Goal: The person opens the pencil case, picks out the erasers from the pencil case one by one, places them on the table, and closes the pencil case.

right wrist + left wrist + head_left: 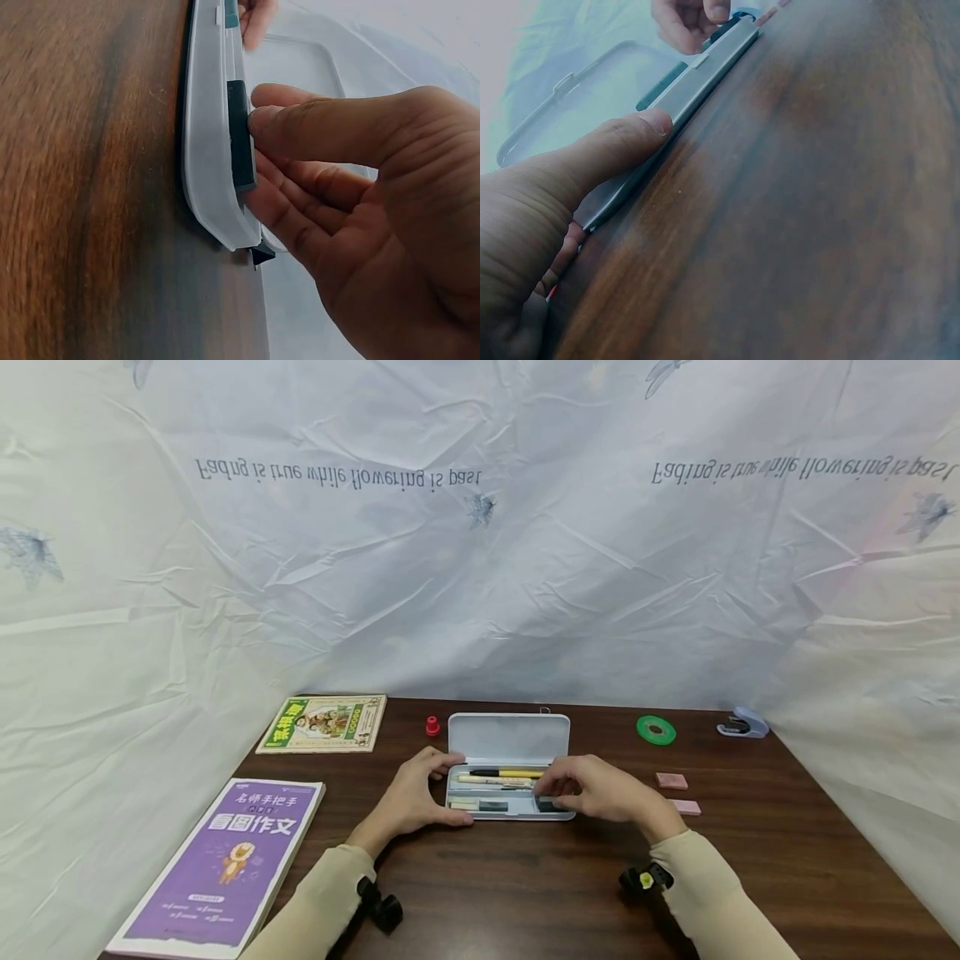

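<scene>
White plastic pencil case (508,766) lies open at the table's centre, lid flat behind it. 2 pens and 2 erasers already sit in the tray. The right hand (600,789) pinches a dark eraser (238,135) at the case's right end, apparently not yet released. The left hand (414,797) clasps the case's left end, thumb on its front wall. 2 pink erasers (671,781) remain right of the case. Dark wooden table (525,885); creased white sheeting (480,568) behind the case.

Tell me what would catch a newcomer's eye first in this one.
The open pencil case at the middle of the dark wooden table, with both hands on it: the left hand holds its left end, while the right hand pinches a dark eraser inside its right end. A purple book lies at the left.
</scene>
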A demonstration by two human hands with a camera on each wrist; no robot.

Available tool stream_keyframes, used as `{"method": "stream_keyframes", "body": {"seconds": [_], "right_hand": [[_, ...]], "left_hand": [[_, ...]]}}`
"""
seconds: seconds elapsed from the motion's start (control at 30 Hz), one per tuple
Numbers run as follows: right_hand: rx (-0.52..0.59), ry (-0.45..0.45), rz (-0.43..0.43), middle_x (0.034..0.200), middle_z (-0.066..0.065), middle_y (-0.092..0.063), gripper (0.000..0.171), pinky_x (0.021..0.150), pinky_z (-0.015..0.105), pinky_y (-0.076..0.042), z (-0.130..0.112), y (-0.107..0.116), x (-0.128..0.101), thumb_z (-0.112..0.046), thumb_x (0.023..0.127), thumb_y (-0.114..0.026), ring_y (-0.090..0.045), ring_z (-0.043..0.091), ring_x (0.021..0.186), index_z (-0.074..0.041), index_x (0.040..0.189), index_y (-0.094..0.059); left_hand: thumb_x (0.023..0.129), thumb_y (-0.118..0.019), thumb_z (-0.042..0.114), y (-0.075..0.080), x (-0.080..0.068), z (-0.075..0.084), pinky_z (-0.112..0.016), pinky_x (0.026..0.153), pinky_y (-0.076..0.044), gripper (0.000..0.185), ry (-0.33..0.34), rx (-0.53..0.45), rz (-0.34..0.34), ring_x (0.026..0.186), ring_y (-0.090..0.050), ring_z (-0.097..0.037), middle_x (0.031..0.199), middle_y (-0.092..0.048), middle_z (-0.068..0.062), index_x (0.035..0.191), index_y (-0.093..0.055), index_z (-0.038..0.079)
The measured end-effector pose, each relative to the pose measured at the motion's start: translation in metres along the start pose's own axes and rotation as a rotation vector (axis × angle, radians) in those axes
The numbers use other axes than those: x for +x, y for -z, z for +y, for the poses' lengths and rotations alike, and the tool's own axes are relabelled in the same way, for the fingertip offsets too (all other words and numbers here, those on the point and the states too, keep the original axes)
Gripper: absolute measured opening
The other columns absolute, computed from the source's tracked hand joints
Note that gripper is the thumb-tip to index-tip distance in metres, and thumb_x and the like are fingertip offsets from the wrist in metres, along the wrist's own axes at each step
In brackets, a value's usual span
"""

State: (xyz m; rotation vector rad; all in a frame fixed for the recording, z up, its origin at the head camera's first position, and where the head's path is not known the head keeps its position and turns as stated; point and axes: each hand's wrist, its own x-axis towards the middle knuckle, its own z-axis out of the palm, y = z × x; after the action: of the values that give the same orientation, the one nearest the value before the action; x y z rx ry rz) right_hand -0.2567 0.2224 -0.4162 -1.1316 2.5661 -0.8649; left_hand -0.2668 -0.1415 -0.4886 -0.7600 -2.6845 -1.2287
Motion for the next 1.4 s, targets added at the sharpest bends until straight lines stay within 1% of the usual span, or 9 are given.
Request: {"method": "stream_keyframes", "body": {"seconds": [0.1,0.2,0.43,0.53,0.7,0.87,1.07,1.23,1.4], "right_hand": [[-0.005,0.0,-0.007,0.118,-0.004,-0.074,0.026,0.086,0.032,-0.062,0.0,0.0,-0.001,-0.003,0.106,-0.075,-0.069,0.008,0.101,-0.019,0.125,-0.083],[0.0,-0.009,-0.002,0.116,-0.004,-0.074,0.024,0.085,0.031,-0.061,-0.001,0.001,-0.002,-0.003,0.106,-0.076,-0.068,0.008,0.1,-0.02,0.122,-0.083],[0.036,-0.043,0.025,0.107,-0.005,-0.074,0.016,0.083,0.032,-0.061,0.001,0.001,-0.003,-0.003,0.104,-0.077,-0.069,0.01,0.095,-0.017,0.114,-0.078],[0.036,-0.057,0.042,0.103,-0.007,-0.074,0.016,0.081,0.031,-0.061,0.003,0.0,-0.002,-0.004,0.104,-0.078,-0.068,0.009,0.092,-0.017,0.113,-0.077],[0.036,-0.07,0.085,0.103,-0.006,-0.075,0.016,0.08,0.03,-0.061,0.008,0.001,-0.003,-0.005,0.103,-0.08,-0.069,0.009,0.092,-0.016,0.114,-0.08],[0.051,-0.064,0.166,0.105,-0.004,-0.077,0.017,0.081,0.031,-0.062,0.006,0.011,-0.008,-0.006,0.101,-0.082,-0.071,0.011,0.094,-0.014,0.116,-0.081],[0.031,-0.101,0.329,0.108,-0.007,-0.077,0.019,0.084,0.03,-0.061,0.006,0.037,-0.026,-0.008,0.101,-0.083,-0.072,0.014,0.097,-0.019,0.116,-0.082],[0.005,-0.151,0.432,0.107,-0.003,-0.077,0.016,0.082,0.029,-0.061,0.02,0.051,-0.045,-0.011,0.103,-0.083,-0.072,0.017,0.096,-0.02,0.115,-0.082],[-0.057,-0.213,0.453,0.105,-0.002,-0.075,0.017,0.079,0.028,-0.06,0.043,0.047,-0.055,-0.006,0.101,-0.083,-0.07,0.017,0.094,-0.018,0.112,-0.082]], "left_hand": [[0.067,-0.106,0.058,0.0,0.0,0.001,-0.043,0.105,-0.058,0.094,0.002,0.006,-0.004,0.116,-0.065,-0.014,0.126,-0.067,0.004,0.147,-0.073,0.021],[0.067,-0.107,0.058,-0.001,0.0,0.001,-0.042,0.105,-0.058,0.094,0.001,0.004,-0.005,0.116,-0.065,-0.014,0.126,-0.067,0.004,0.147,-0.073,0.021],[0.067,-0.107,0.057,-0.001,0.001,0.002,-0.042,0.105,-0.058,0.094,-0.001,-0.001,-0.008,0.116,-0.065,-0.014,0.126,-0.067,0.005,0.147,-0.073,0.021],[0.067,-0.107,0.057,0.0,0.001,0.002,-0.042,0.105,-0.058,0.094,-0.001,-0.005,-0.01,0.116,-0.065,-0.014,0.126,-0.067,0.005,0.147,-0.073,0.021],[0.067,-0.107,0.056,0.0,0.002,0.003,-0.042,0.105,-0.058,0.094,-0.003,-0.006,-0.01,0.116,-0.066,-0.014,0.126,-0.067,0.004,0.147,-0.073,0.021],[0.068,-0.107,0.057,-0.001,0.001,0.002,-0.043,0.105,-0.058,0.094,-0.001,-0.002,-0.009,0.117,-0.066,-0.015,0.126,-0.067,0.004,0.147,-0.072,0.021],[0.067,-0.107,0.057,0.0,0.001,0.003,-0.043,0.105,-0.058,0.094,0.002,0.004,-0.007,0.116,-0.065,-0.015,0.126,-0.067,0.004,0.147,-0.073,0.022],[0.067,-0.107,0.056,0.0,0.001,0.003,-0.042,0.105,-0.058,0.094,0.004,0.005,-0.009,0.117,-0.065,-0.015,0.126,-0.067,0.004,0.148,-0.072,0.022],[0.067,-0.108,0.054,0.001,0.0,0.003,-0.041,0.106,-0.058,0.094,0.016,-0.001,-0.01,0.117,-0.065,-0.014,0.126,-0.067,0.006,0.148,-0.073,0.022]]}}
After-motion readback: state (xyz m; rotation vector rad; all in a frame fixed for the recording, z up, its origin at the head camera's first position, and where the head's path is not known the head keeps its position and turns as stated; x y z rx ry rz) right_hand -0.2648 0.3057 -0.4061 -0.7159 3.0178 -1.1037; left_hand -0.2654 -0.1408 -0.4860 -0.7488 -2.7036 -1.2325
